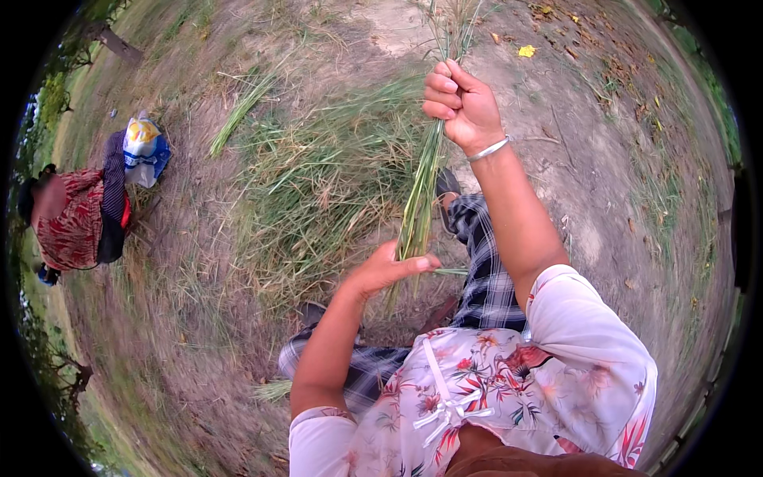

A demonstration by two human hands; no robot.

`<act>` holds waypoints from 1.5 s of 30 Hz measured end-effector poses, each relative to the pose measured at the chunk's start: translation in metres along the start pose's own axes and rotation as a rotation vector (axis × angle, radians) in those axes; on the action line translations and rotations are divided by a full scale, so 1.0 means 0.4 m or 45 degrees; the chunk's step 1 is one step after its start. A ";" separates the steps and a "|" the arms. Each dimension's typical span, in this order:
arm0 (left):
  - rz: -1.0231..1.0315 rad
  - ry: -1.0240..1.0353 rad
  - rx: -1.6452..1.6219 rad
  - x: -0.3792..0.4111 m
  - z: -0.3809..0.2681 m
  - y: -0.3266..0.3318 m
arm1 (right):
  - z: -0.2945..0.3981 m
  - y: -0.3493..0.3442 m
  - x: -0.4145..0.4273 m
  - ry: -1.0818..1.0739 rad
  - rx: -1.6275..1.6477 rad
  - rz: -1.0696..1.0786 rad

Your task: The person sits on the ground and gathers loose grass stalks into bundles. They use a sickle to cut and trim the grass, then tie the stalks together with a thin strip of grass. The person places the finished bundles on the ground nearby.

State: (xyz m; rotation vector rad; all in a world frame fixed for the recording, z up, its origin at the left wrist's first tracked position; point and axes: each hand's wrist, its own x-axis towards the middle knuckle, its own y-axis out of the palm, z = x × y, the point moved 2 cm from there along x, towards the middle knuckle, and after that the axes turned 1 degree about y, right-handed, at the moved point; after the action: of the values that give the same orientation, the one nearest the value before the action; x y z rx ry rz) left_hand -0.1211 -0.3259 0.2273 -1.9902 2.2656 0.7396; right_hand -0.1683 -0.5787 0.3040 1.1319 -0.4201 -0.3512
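Observation:
My right hand [462,104], with a metal bangle at its wrist, is closed around a bundle of long green grass stalks [422,191]. Thin tops of the bundle stick up past the fist, and its thicker ends hang down towards my left hand [396,268]. There the thumb lies across the lower stalks; the fingers are partly hidden, so whether they grip is unclear. A short green piece juts out to the right of the thumb. Beyond my left hand, a wide loose heap of cut grass [322,191] covers the ground between and ahead of my legs.
A small grass bundle [238,116] lies beyond the heap, another [273,390] beside my left leg. At the far left a person [77,217] in a red patterned top sits near a blue and white plastic bag [145,152]. A yellow flower or leaf [526,51] lies on bare soil.

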 end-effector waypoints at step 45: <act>-1.351 0.812 -0.294 -0.080 -0.125 -0.172 | -0.395 0.069 -0.087 0.734 -0.636 -0.211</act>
State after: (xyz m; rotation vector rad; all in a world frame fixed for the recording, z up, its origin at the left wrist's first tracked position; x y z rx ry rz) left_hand -0.0363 -0.3191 0.2598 -3.3273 0.8784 0.2480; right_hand -0.1191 -0.4264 0.2673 0.7294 0.2639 -0.2389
